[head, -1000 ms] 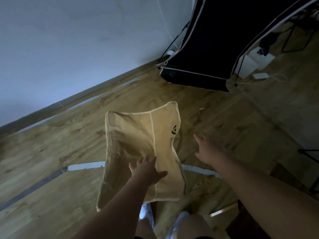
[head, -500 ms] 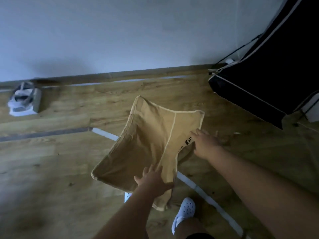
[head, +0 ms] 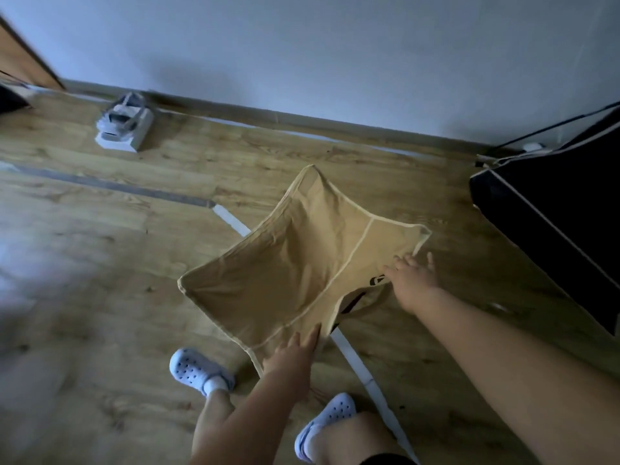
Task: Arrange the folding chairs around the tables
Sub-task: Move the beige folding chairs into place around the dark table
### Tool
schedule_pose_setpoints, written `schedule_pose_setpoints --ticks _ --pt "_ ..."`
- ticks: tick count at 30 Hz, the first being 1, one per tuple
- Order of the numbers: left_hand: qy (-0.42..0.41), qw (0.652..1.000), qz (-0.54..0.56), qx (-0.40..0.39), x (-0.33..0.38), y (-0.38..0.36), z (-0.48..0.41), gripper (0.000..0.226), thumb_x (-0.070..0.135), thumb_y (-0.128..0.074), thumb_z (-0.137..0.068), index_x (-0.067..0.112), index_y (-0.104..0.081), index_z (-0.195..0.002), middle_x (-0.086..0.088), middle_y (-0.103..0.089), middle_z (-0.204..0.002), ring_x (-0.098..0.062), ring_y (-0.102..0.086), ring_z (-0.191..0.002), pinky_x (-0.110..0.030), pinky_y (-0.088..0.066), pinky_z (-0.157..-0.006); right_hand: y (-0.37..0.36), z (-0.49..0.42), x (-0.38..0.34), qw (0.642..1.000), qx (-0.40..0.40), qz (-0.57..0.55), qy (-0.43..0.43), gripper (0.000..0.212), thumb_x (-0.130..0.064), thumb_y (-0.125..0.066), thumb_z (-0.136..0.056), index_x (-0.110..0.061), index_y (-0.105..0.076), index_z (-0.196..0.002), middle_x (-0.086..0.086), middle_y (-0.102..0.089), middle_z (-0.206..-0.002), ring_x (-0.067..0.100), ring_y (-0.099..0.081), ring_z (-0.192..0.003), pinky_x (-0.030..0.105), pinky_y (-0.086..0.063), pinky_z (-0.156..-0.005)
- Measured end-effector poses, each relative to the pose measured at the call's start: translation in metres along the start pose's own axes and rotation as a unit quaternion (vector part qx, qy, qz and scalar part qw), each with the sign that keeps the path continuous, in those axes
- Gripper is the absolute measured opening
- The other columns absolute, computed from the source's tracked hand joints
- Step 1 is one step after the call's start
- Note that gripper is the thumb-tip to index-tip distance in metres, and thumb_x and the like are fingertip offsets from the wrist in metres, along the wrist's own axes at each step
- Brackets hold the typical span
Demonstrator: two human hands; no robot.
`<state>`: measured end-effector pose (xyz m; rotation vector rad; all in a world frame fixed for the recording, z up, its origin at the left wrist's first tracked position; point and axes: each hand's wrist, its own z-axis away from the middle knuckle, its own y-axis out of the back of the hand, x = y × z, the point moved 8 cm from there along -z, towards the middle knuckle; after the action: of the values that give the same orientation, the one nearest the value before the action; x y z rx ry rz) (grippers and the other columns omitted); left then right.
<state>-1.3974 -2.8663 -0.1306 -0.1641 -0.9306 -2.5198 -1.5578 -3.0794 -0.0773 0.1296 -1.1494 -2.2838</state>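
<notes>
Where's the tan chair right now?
In the head view, the tan chair is center, over the wood floor, between both hands, left of the black chair.

The chair seat (head: pixel 295 273) at centre is tan with cream piping and a black logo. Right, black fabric (head: pixel 553 236) with white trim. Pale perforated clogs (head: pixel 194 367) on brown wood-grain floor (head: pixel 100 297).

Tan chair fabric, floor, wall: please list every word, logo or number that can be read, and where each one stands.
No text can be read.
Tan chair fabric: a dark printed mark beside the right hand, partly covered and too blurred to read.
White box by the wall: no legible print.
</notes>
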Motion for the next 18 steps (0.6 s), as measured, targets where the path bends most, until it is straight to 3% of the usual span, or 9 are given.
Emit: schedule_pose_setpoints --ticks 4,9,13,15,18 --pt "-0.014 1.000 0.003 -0.004 0.000 0.000 -0.005 0.110 0.007 -0.059 -0.088 0.052 0.025 -0.143 -0.005 -0.028 -0.156 -0.035 -0.049 -0.128 -0.049 -0.049 -0.097 -0.004 -0.019 0.000 1.000 -0.014 0.026 0.007 0.054 -0.012 -0.026 -0.101 -0.031 -0.036 -0.150 0.003 -0.026 -0.160 0.026 -0.012 -0.150 0.061 -0.001 -0.118" --pt "-0.027 0.999 -0.018 -0.020 0.003 0.001 -0.007 0.108 0.001 -0.056 -0.088 0.049 0.021 -0.147 -0.009 -0.048 -0.140 -0.033 -0.058 -0.112 -0.045 -0.053 -0.087 -0.011 -0.036 0.009 0.997 -0.037 0.052 -0.036 0.048 -0.015 -0.028 -0.100 -0.022 -0.045 -0.145 0.002 -0.035 -0.156 0.022 -0.016 -0.149 0.056 0.002 -0.120" --pt "-0.049 0.997 -0.039 -0.037 0.006 0.005 -0.006 0.107 -0.005 -0.049 -0.086 0.051 0.018 -0.148 -0.009 -0.057 -0.126 -0.031 -0.063 -0.099 -0.042 -0.053 -0.077 -0.004 -0.027 0.018 0.995 -0.043 0.043 -0.074 0.048 -0.013 -0.025 -0.102 -0.013 -0.040 -0.148 0.007 -0.027 -0.160 0.028 -0.008 -0.151 0.049 0.005 -0.121" --pt "-0.048 0.997 -0.047 -0.045 0.001 0.010 -0.007 0.105 -0.007 -0.047 -0.086 0.049 0.014 -0.150 -0.012 -0.059 -0.120 -0.031 -0.063 -0.098 -0.041 -0.052 -0.077 -0.004 -0.023 0.020 0.995 -0.036 0.018 -0.091 0.048 -0.015 -0.026 -0.103 -0.013 -0.037 -0.150 0.007 -0.023 -0.161 0.027 -0.005 -0.151 0.048 0.006 -0.121" --pt "-0.041 0.996 -0.069 -0.031 -0.014 0.026 -0.013 0.094 0.000 -0.046 -0.090 0.051 0.005 -0.150 -0.013 -0.056 -0.131 -0.032 -0.061 -0.110 -0.041 -0.051 -0.088 -0.012 -0.019 0.022 0.991 -0.047 -0.027 -0.123 0.048 -0.020 -0.033 -0.102 -0.012 -0.039 -0.149 0.007 -0.027 -0.160 0.022 -0.009 -0.151 0.048 0.006 -0.122"
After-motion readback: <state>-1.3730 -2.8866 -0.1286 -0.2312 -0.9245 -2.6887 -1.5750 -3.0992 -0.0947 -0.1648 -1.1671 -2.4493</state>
